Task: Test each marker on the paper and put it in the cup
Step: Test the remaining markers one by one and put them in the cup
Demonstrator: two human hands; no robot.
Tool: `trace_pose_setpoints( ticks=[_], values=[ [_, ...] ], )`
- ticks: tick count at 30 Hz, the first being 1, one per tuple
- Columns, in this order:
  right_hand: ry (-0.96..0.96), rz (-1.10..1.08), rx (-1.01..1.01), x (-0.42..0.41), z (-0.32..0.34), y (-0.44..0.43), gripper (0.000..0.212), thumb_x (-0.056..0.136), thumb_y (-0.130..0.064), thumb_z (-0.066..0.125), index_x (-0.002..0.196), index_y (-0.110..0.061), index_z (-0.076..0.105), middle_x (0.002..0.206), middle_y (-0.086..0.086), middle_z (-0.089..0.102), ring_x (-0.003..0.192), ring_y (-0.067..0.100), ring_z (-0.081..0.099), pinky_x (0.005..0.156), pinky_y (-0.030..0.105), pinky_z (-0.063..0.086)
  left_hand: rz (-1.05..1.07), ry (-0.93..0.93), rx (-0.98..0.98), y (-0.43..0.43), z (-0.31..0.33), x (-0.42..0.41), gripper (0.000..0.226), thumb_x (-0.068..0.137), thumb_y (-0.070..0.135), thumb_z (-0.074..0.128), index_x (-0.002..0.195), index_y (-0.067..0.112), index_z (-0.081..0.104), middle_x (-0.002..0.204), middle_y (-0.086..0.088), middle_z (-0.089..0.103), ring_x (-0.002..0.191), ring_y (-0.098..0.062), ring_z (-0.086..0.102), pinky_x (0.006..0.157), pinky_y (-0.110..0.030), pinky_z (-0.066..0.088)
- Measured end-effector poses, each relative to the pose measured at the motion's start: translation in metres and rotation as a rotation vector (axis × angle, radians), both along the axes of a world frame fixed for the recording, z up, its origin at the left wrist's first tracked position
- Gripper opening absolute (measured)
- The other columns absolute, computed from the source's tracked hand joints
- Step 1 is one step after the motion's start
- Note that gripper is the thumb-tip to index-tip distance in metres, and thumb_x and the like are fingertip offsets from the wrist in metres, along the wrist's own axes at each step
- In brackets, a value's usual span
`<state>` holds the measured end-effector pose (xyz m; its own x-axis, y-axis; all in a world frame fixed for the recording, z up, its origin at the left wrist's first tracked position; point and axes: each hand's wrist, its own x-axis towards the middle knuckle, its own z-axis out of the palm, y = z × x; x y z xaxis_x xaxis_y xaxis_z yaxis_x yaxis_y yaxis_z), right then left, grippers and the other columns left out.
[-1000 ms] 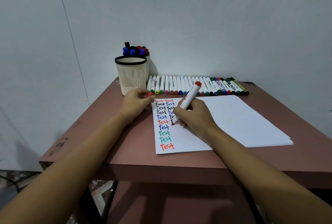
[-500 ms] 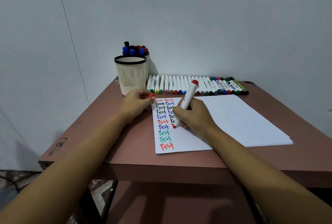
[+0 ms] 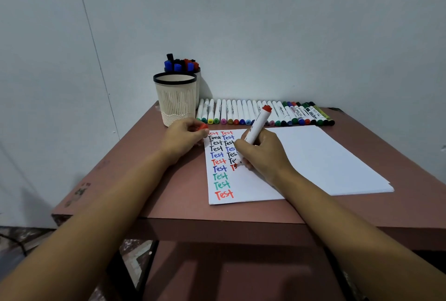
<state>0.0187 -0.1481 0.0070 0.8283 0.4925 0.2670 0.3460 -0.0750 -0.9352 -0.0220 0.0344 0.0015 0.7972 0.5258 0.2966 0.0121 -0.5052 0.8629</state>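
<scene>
From the head view we look down on our right hand (image 3: 264, 153), fingers clamped around the white-barrelled red marker (image 3: 256, 129), its tip pressed on the white sheet of paper (image 3: 325, 155) where a red word is half written in the second column. The marker's long axis leans up and away from us, red end cap high and pointing towards the far wall, wet tip low and close to us.

Our left hand (image 3: 184, 139) rests at the paper's upper left corner, fingers pinched together on the small red cap (image 3: 202, 127). And here's the relation that counts: that cap sits to the left of the marker and beyond its tip, so we judge the tip must swing left towards the cap before anything else happens.

The cream mesh cup with the black rim (image 3: 175, 97) stands just beyond the left hand, on the reddish-brown desk (image 3: 144, 180). So the left hand is plainly the nearer one to it, while the marker is in the right. Behind it a second holder (image 3: 183, 65) is packed with capped markers. A long row of untested markers (image 3: 263, 113) lies along the far edge.
</scene>
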Motion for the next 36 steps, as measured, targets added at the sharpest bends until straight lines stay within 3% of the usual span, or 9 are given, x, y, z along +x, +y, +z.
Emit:
trace_pose_setpoints(
  ticks=[6,9,16,21,23,28,32,36],
  values=[
    [0.009,-0.024,0.008,0.002,-0.0019,0.0015,0.026,0.081,-0.007,0.061,0.06,-0.012,0.046,0.057,0.002,0.045,0.048,0.011,0.045,0.049,0.024,0.041,0.001,0.005,0.002,0.0009,-0.0007,-0.0002,0.021,0.085,0.015,0.065,0.106,0.011,0.063,0.077,0.0,0.064,0.063,-0.012,0.058,0.066,-0.021,0.05],
    [0.001,-0.056,0.028,0.0029,-0.002,0.0013,0.026,0.081,-0.007,0.061,0.06,-0.01,0.046,0.055,0.002,0.046,0.042,0.004,0.046,0.047,0.023,0.043,-0.003,0.005,0.003,0.001,-0.0009,0.0001,0.02,0.085,0.015,0.065,0.105,0.012,0.063,0.078,0.0,0.063,0.063,-0.011,0.058,0.065,-0.02,0.049],
    [0.001,-0.042,0.017,0.0029,-0.0023,0.0015,0.027,0.081,-0.008,0.062,0.059,-0.012,0.047,0.056,0.002,0.046,0.046,0.009,0.045,0.055,0.03,0.05,0.002,0.011,0.012,0.0013,-0.0009,0.0002,0.021,0.085,0.015,0.065,0.106,0.011,0.063,0.078,0.0,0.064,0.062,-0.012,0.058,0.066,-0.021,0.05],
    [-0.051,-0.082,-0.018,0.001,-0.0005,0.0012,0.029,0.082,-0.01,0.062,0.06,-0.012,0.043,0.058,0.0,0.044,0.051,0.01,0.045,0.045,0.018,0.039,-0.008,0.013,0.015,0.0014,-0.0008,0.0,0.022,0.085,0.016,0.065,0.107,0.012,0.063,0.08,-0.001,0.064,0.063,-0.012,0.058,0.069,-0.024,0.05],
    [-0.044,-0.069,-0.024,0.001,-0.001,0.0006,0.028,0.082,-0.011,0.062,0.059,-0.012,0.045,0.057,0.0,0.045,0.051,0.01,0.045,0.047,0.02,0.039,-0.01,0.018,0.015,0.0016,-0.0008,-0.0002,0.022,0.085,0.016,0.065,0.107,0.012,0.063,0.081,-0.002,0.065,0.065,-0.013,0.058,0.071,-0.026,0.051],
    [0.006,-0.129,0.027,0.0041,-0.0022,0.0011,0.022,0.079,-0.01,0.061,0.061,-0.011,0.049,0.058,0.003,0.05,0.049,0.012,0.046,0.053,0.033,0.049,-0.017,0.011,0.014,-0.0002,0.0,-0.0007,0.016,0.086,0.015,0.064,0.103,0.015,0.062,0.075,0.001,0.063,0.062,-0.011,0.057,0.062,-0.016,0.049],
    [-0.021,-0.15,0.007,0.002,-0.0009,0.0012,0.023,0.08,-0.01,0.061,0.062,-0.011,0.048,0.058,0.002,0.049,0.049,0.012,0.047,0.048,0.024,0.043,-0.013,0.016,0.008,0.0003,-0.0001,-0.0012,0.02,0.086,0.016,0.064,0.105,0.013,0.063,0.075,0.001,0.063,0.062,-0.012,0.057,0.065,-0.02,0.049],
    [-0.037,-0.141,-0.019,0.0018,-0.0004,0.0008,0.028,0.08,-0.011,0.061,0.058,-0.012,0.043,0.055,-0.001,0.043,0.053,0.013,0.045,0.052,0.028,0.046,-0.008,0.014,0.027,-0.0005,0.0003,-0.0013,0.021,0.086,0.016,0.064,0.106,0.012,0.063,0.075,0.002,0.062,0.062,-0.011,0.057,0.063,-0.017,0.048]
  ],
)
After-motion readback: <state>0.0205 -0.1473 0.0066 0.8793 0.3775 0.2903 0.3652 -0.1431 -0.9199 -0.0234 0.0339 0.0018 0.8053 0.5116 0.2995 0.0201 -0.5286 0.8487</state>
